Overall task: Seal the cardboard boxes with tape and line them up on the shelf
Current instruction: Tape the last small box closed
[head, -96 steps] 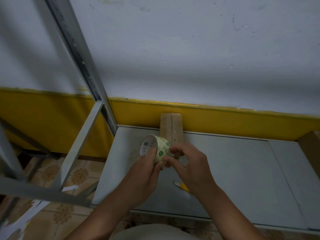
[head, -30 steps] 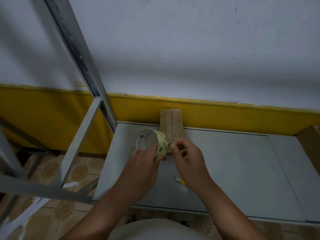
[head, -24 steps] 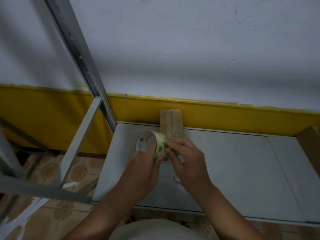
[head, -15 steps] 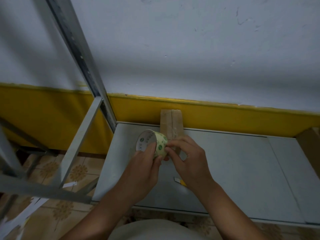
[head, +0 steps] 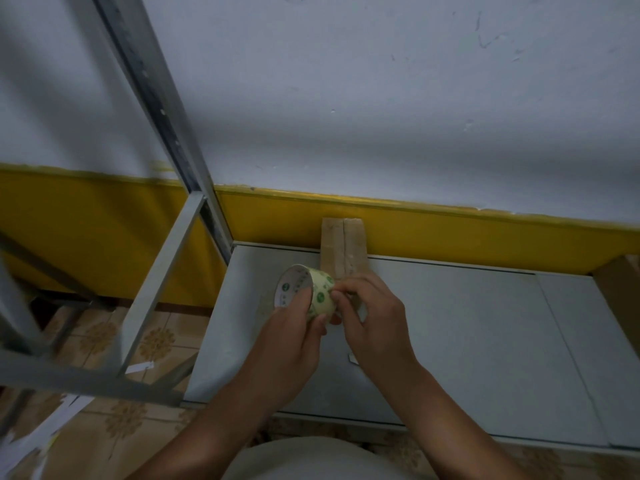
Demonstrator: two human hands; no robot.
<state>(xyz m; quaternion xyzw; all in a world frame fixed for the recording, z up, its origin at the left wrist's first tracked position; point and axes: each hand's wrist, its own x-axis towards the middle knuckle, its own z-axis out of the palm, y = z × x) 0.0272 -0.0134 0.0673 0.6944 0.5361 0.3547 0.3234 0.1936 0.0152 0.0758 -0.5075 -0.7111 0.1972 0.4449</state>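
We steady tape roll [head: 306, 295] in left hand [head: 291, 344]; right hand [head: 372, 323] fingertips pinch at roll, likely hunting loose end. Box [head: 343, 251] waits on shelf [head: 467, 341].

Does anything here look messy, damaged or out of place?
Mostly tidy. White paper scraps litter the tiled floor left of the shelf, and the wall shows small scuffs.

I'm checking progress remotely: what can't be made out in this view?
- Tape roll: its loose end is hidden by the right hand; the left hand grips the roll.
- Cardboard box: near end hidden behind both hands.
- Brown object: cut off by the right edge.
- Small item beneath the right hand: mostly covered.
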